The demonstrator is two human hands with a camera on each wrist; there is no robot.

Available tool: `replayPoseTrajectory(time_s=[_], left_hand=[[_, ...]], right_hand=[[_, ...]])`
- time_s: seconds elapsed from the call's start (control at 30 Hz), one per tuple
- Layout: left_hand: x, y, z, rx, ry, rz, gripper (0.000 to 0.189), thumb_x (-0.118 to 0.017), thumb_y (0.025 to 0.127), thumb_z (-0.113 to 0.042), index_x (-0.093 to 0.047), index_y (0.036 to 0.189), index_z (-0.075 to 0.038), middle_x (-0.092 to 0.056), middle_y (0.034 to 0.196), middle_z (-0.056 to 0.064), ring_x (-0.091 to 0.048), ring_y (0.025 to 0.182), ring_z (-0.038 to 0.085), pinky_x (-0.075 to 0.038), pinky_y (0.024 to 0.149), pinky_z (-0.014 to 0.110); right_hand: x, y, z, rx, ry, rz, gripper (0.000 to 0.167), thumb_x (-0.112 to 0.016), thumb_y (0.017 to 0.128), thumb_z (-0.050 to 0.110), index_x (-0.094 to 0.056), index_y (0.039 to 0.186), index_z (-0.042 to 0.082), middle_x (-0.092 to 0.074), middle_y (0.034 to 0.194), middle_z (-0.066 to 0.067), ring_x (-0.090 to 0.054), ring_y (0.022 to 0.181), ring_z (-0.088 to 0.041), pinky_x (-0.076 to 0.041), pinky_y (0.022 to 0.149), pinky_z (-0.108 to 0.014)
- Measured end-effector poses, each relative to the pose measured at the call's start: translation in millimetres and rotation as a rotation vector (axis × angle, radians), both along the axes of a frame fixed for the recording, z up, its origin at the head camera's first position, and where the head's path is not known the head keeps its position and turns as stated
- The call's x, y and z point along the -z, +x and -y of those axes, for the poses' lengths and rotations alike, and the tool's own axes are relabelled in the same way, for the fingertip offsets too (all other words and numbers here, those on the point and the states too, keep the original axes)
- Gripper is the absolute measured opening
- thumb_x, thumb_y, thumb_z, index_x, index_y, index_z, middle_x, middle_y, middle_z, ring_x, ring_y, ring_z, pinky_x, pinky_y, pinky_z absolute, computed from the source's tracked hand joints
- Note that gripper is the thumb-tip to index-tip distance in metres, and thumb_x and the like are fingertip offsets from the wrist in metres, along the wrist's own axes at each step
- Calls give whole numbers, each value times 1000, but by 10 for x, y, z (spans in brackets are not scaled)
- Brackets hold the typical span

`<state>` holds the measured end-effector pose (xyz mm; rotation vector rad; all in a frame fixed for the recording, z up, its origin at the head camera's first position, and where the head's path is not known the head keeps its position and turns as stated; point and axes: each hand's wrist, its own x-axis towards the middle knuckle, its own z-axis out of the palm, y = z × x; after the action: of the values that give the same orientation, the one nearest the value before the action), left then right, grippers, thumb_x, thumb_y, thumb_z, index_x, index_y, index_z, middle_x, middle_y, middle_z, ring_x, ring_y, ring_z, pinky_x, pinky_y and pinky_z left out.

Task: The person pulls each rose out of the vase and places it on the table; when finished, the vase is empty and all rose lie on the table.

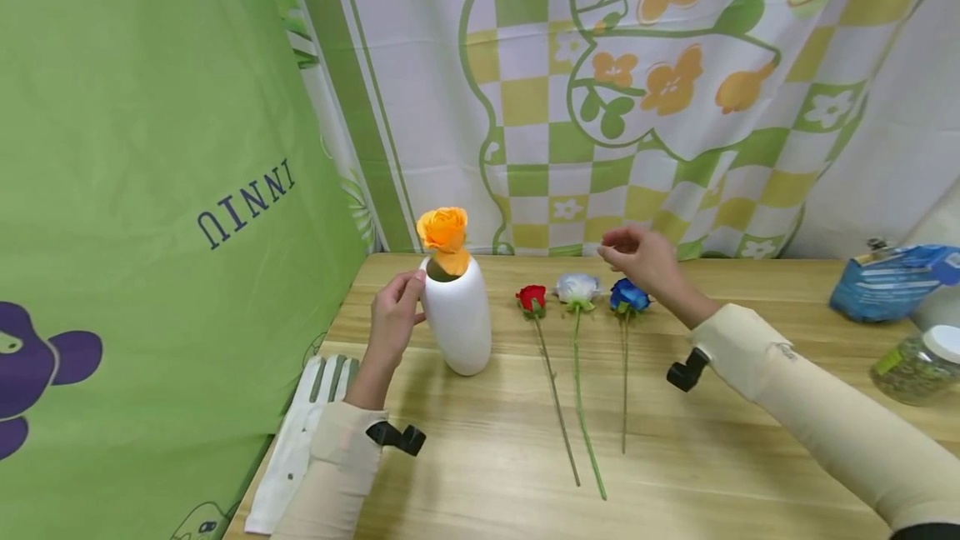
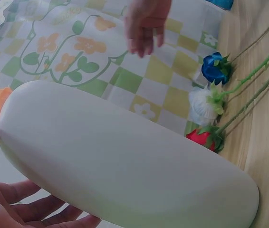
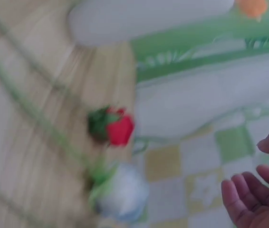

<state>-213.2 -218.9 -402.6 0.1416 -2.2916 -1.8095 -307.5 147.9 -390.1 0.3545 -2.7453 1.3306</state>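
Observation:
My left hand [image 1: 395, 311] holds a white vase [image 1: 459, 319] near its mouth, thumb at the rim and the other fingers along its side. An orange rose [image 1: 444, 230] stands in the vase, its bloom above the rim; its stem is hidden inside. In the left wrist view the vase [image 2: 125, 152] fills the middle. My right hand [image 1: 643, 261] is in the air above the blue rose [image 1: 628, 296], loosely bent and holding nothing. A red rose [image 1: 532, 298] and a white rose [image 1: 577, 288] lie beside the blue one, stems toward me.
A white-and-green striped cloth [image 1: 296, 448] lies at the table's left edge. At the right are a blue packet [image 1: 885, 283] and a white-lidded jar [image 1: 918, 365]. A green curtain [image 1: 187, 107] hangs at left, and a patterned curtain [image 1: 420, 65] behind the wooden table [image 1: 690, 457].

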Motion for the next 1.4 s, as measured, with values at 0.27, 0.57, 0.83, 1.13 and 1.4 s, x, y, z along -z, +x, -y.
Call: replayPoseTrajectory(time_s=[0.27,0.57,0.83,1.13,1.4], left_hand=[[-14,-7,18,1,0,-2,48,-51,101,-42,-63,129,-5,-63,133,19,-60,122,33,-63,85,43],[25,3,33,-12,11,10,48,-51,101,-42,-64,128,-5,-64,130,18,-59,118,31,-63,84,41],[30,13,10,-13,11,5,47,-51,101,-41,-64,127,-4,-64,130,19,-60,118,31,-63,83,41],[25,-1,-4,-10,4,-9,48,-51,101,-43,-65,126,-4,-64,129,19,-60,118,31,-63,82,43],[18,-9,-5,-8,8,-15,48,-51,101,-42,-65,126,-4,-64,128,20,-60,118,31,-63,82,43]], right_hand=[[-405,130,534,-143,-87,-104,32,-67,96,25,-67,120,4,-72,117,-16,-69,102,-28,-57,76,-23],[-515,184,1082,-335,-90,-63,44,-74,90,21,-61,126,0,-68,123,-19,-65,117,-34,-56,100,-46],[-489,194,1401,-396,-142,-6,50,-76,89,21,-59,131,1,-65,130,-18,-63,122,-31,-55,103,-43],[-491,157,1582,-428,-112,43,58,-78,87,26,-56,135,0,-62,137,-19,-60,126,-35,-56,101,-43],[-475,119,1667,-440,-72,75,66,-78,87,32,-53,142,4,-60,142,-15,-59,129,-34,-54,104,-44]])
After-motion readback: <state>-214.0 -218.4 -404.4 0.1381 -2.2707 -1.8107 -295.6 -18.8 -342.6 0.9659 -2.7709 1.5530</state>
